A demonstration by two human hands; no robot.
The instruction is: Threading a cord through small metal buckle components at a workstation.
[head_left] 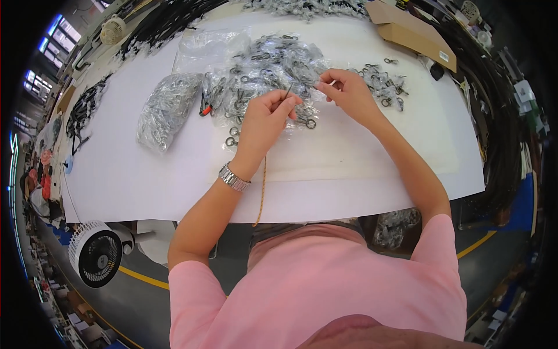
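Over the near side of a heap of metal clasps in clear plastic wrapping (273, 64), my left hand (264, 123) is closed in a pinch. A thin dark stick-like piece (289, 90) rises from its fingertips; its kind is not clear. Just beside those fingers lies a metal ring clasp (310, 123). A yellow-orange cord (264, 186) hangs below my left wrist over the table's front edge. My right hand (347, 93), to the right and slightly farther off, has thumb and forefinger pinched together at the heap's right edge. What they hold is too small to make out.
A filled clear plastic bag (167, 110) lies left of the heap, near a red-and-black hand tool (206, 109). Several loose clasps (383, 84) lie at right, below an open cardboard box (412, 35). Black straps (163, 26) cover the far left. A fan (100, 256) stands below the table edge.
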